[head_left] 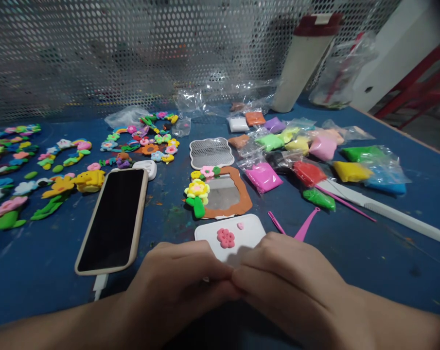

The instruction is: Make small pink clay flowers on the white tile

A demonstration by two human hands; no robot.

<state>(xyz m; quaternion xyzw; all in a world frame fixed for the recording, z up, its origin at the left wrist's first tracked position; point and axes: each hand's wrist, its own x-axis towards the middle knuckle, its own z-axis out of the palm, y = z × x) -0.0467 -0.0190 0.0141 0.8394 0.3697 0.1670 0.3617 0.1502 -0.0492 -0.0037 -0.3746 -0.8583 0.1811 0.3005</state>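
Left hand: the left hand (179, 274) is low in the head view, its fingertips meeting those of the other hand; whether its grip holds anything cannot be told.
Right hand: the right hand (285, 277) mirrors it, fingers bent inward; its grip is likewise hidden.
White board: the white board (251, 231) lies just beyond the joined fingertips, its near part covered by the hands.
Pink pieces: a pink flower (226, 238) and a small pale pink piece (240, 226) lie on the board.
Framed mirror: the brown-edged mirror (223, 193), with flowers along its left side, lies beyond the board.
Phone: the phone (114, 218) lies to the left on the blue table (172, 221), cable plugged in.
Clay packets: coloured packets (263, 177) lie to the right.
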